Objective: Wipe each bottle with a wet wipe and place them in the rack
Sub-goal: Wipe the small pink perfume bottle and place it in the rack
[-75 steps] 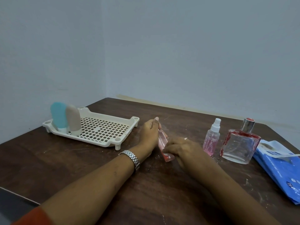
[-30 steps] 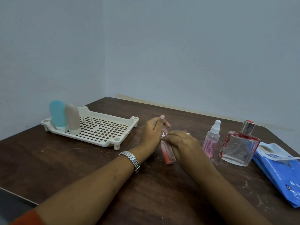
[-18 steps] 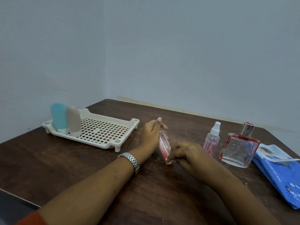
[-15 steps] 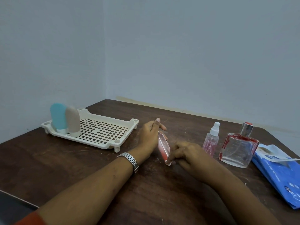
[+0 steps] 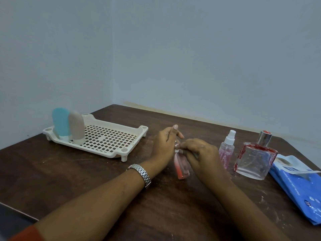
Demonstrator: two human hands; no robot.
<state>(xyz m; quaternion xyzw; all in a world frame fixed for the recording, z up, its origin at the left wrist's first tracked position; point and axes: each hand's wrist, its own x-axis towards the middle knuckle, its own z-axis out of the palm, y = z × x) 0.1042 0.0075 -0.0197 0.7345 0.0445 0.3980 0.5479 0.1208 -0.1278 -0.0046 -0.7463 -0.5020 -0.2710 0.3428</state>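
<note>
Item, centre of frame: slim clear bottle of pink-red liquid [image 5: 182, 168], tilted, its base on or just above the dark brown wooden table [image 5: 69, 174], held between both hands and well apart from the rack. Left hand [image 5: 164, 145]: fingers curled against the bottle's upper part, forefinger pointing up; a silver metal wristwatch [image 5: 141, 173] on the wrist and an orange-red sleeve [image 5: 26, 234] at the bottom left corner. Right hand [image 5: 199, 152]: fingers bent over the bottle's neck, pinching its top; whether a wipe lies under them cannot be told. Item, left of centre: cream perforated plastic rack [image 5: 112, 139] on short feet, standing on the table. At its left end, upright and cap-down, a teal rounded squeeze bottle [image 5: 60, 122] and a beige rounded squeeze bottle [image 5: 76, 126], touching one another. Item, right of the hands: small clear spray bottle with pink contents and white nozzle [image 5: 225, 153], upright, just beside the right hand. Item, further right: square clear glass perfume bottle with red edging and silver cap [image 5: 255, 160], upright, close to the spray bottle. Item, right edge of frame: blue wet-wipe pack [image 5: 298, 186], lying flat, its white flap lifted.
</note>
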